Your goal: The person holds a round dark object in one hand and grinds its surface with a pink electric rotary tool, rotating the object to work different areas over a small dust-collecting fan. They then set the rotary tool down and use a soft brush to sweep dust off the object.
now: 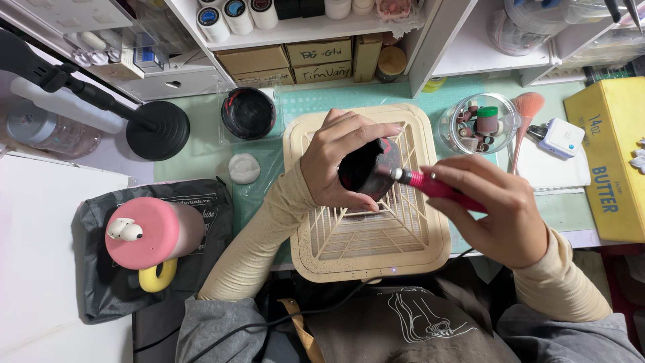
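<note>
Over the cream slatted dust tray (306, 259): my left hand (336, 158) clasps a dark red-black round piece (363, 176), mostly hidden by fingers; my right hand (500, 208) grips a pink rotary tool (433, 185), tip touching it.

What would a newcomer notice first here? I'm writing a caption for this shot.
Dead centre, the left hand grips a dark round piece over a cream slatted tray, while the right hand presses a pink rotary tool against it. At lower left stands a pink cup.
</note>
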Demonstrator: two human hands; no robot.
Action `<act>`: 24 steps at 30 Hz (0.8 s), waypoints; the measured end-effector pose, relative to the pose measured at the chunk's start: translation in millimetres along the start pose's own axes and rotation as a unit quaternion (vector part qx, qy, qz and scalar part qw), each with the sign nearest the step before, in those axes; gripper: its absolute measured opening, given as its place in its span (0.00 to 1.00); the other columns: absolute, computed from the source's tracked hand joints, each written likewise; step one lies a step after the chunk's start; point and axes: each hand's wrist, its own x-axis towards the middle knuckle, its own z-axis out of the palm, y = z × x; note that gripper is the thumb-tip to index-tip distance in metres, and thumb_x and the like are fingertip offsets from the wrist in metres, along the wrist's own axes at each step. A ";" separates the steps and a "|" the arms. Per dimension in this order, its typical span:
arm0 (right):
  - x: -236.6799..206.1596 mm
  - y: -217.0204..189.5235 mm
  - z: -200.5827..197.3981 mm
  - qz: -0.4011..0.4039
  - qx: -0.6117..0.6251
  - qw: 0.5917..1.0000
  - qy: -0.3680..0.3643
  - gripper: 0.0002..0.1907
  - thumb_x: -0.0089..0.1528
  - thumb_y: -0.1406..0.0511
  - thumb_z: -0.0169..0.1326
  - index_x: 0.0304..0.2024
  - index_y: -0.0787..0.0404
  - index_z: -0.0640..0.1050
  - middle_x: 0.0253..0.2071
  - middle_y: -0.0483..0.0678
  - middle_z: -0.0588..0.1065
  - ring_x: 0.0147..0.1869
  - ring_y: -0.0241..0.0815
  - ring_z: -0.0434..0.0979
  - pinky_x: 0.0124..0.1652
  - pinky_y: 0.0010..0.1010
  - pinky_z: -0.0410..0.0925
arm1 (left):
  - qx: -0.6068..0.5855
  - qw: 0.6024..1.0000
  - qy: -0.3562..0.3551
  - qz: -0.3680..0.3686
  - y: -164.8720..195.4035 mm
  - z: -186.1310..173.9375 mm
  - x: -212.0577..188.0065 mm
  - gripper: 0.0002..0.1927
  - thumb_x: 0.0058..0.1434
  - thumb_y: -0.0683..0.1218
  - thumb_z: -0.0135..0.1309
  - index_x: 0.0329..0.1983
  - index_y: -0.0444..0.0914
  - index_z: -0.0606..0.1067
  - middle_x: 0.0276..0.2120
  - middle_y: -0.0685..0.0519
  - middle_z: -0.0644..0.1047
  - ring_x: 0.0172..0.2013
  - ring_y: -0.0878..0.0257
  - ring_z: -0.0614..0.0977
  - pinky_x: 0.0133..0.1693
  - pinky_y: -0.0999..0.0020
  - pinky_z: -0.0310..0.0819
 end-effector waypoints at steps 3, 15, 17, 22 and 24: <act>1.2 -3.1 -1.5 -0.004 -0.004 1.000 -0.009 0.20 0.56 0.70 0.64 0.51 0.65 0.80 0.46 0.52 0.79 0.42 0.45 0.84 0.38 0.29 0.77 | 0.001 1.000 -0.002 -0.004 0.6 -0.8 -0.1 0.51 0.53 0.79 0.55 0.65 0.38 0.73 0.47 0.51 0.80 0.47 0.58 0.81 0.57 0.63 0.65; 3.0 -10.2 -5.8 0.004 -0.045 0.999 0.004 0.19 0.57 0.69 0.64 0.51 0.65 0.79 0.47 0.52 0.79 0.41 0.44 0.84 0.37 0.30 0.76 | 0.014 1.000 0.001 0.000 0.6 1.3 -0.2 0.50 0.52 0.78 0.57 0.65 0.38 0.73 0.47 0.51 0.80 0.45 0.57 0.81 0.57 0.62 0.65; 2.8 -10.5 -5.4 -0.006 -0.045 0.999 -0.005 0.19 0.56 0.68 0.64 0.50 0.65 0.80 0.46 0.52 0.79 0.40 0.44 0.84 0.37 0.31 0.76 | 0.015 1.000 0.004 0.001 0.3 1.2 -0.6 0.50 0.52 0.79 0.57 0.65 0.39 0.73 0.46 0.52 0.80 0.45 0.57 0.81 0.57 0.62 0.65; 3.7 -9.1 -6.7 -0.002 -0.068 0.998 0.009 0.19 0.57 0.69 0.64 0.51 0.65 0.80 0.46 0.52 0.79 0.40 0.45 0.83 0.37 0.32 0.75 | 0.012 1.000 0.003 0.000 -0.2 2.5 -0.2 0.51 0.53 0.79 0.56 0.65 0.38 0.73 0.46 0.51 0.80 0.45 0.57 0.81 0.55 0.62 0.65; 4.9 -7.9 -7.9 -0.010 -0.049 0.999 -0.014 0.20 0.56 0.68 0.63 0.51 0.64 0.80 0.46 0.51 0.79 0.41 0.45 0.84 0.37 0.31 0.76 | 0.015 1.000 0.004 0.001 -0.2 2.4 0.0 0.50 0.53 0.79 0.55 0.65 0.39 0.73 0.47 0.52 0.80 0.45 0.58 0.82 0.56 0.62 0.65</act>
